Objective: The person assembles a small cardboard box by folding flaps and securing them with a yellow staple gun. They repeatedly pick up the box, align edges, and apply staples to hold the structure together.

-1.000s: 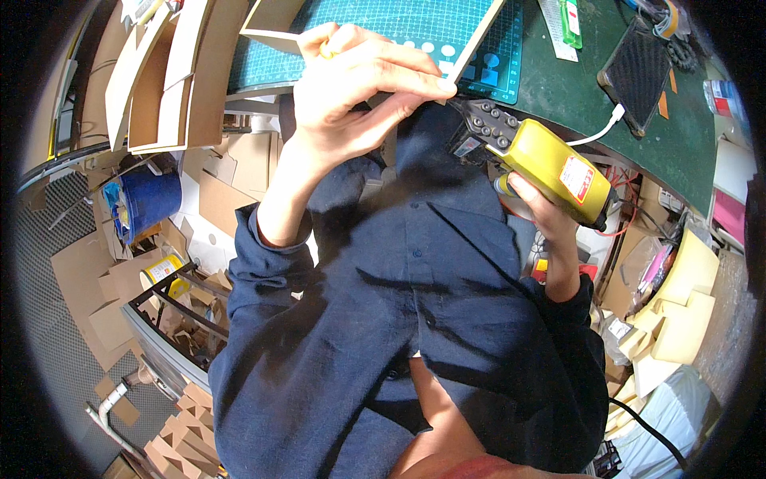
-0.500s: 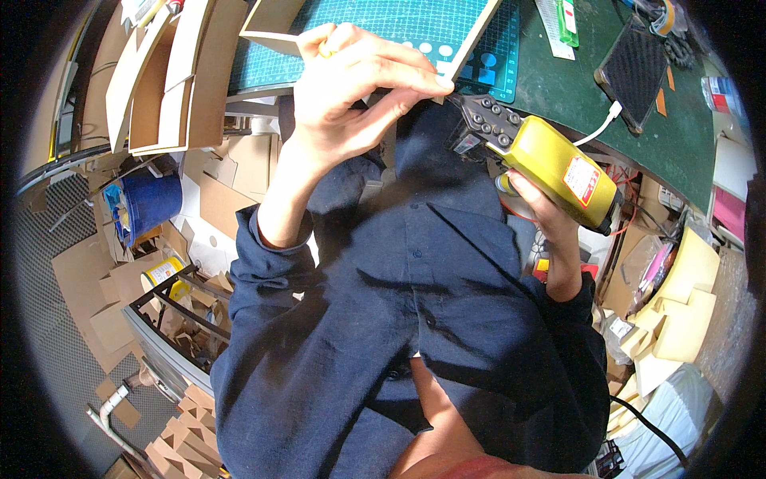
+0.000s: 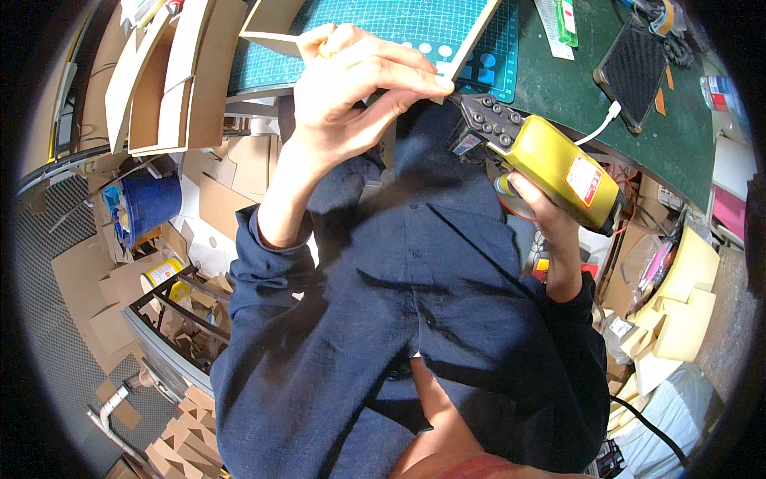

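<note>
On your right, a dark flat device (image 3: pixel 632 72) with a white cable (image 3: pixel 600 126) lies on the green table (image 3: pixel 678 156), near a green plastic object (image 3: pixel 566 24). To your left are a blue bucket (image 3: pixel 153 203), a yellow can (image 3: pixel 164 271) and cardboard sheets (image 3: pixel 92 283) on the floor (image 3: pixel 52 255).

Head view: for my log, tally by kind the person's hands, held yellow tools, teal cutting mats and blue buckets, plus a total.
Hands, left hand and right hand: 2
Yellow handheld tool: 1
Teal cutting mat: 1
Blue bucket: 1
Total: 5
</note>
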Demonstrator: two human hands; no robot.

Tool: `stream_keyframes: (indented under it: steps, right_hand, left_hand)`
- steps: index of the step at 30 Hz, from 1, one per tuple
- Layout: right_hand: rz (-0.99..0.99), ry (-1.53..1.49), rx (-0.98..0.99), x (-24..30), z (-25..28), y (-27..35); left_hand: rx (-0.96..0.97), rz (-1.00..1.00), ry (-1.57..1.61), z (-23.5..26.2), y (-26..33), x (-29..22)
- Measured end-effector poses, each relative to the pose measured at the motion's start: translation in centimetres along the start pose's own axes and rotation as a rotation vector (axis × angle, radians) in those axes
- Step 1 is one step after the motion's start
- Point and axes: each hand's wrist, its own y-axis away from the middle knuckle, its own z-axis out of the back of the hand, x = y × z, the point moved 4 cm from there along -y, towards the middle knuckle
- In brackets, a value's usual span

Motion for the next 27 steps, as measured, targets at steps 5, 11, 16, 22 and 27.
stream_keyframes:
  steps: [5,11,16,22,27]
  right_hand:
    - [-0.091,-0.029,0.044,0.6,0.1,-0.3]
    - [-0.018,-0.105,0.01,0.2,-0.1,-0.1]
    - [-0.185,-0.073,-0.037,0.2,1.0,1.3]
    - [-0.2,0.156,-0.262,-1.2,11.3,10.8]
    - [-0.157,0.666,-0.296,3.4,21.4,16.9]
  left_hand:
    - [-0.001,-0.006,-0.011,0.0,0.0,0.0]
    - [-0.002,0.002,-0.01,0.1,0.0,-0.1]
    - [0.028,-0.022,-0.045,0.2,-0.3,-0.3]
    - [0.103,0.061,-0.096,1.6,-0.7,-1.2]
    - [0.234,0.217,-0.459,4.6,1.1,-0.4]
